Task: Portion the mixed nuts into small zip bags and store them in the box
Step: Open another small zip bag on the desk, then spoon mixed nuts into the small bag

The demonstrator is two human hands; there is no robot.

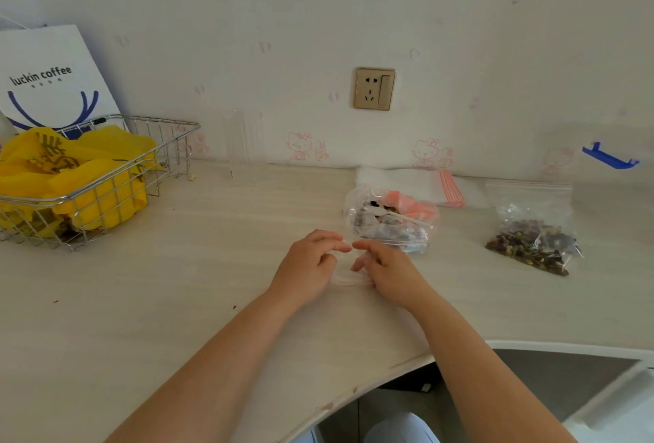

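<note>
Early stage: both hands, left hand [307, 263] and right hand [384, 267], pinch a small clear empty zip bag [348, 278] at frame centre on the pale wooden tabletop [177, 283], each grip narrow on its film, while the large clear zip bag of dark mixed nuts [532, 230] at right appears not yet portioned and no box is identifiable.

Barely visible between the left hand [307, 267] and right hand [384, 271]: a clear small zip bag [348, 278], its edges lost against the tabletop [212, 265], its contents impossible to tell. Cut off at the left edge: the wire basket [106, 187] and coffee paper bag [49, 78]. Too jumbled to identify: the contents of the crumpled clear bag [389, 219].
</note>
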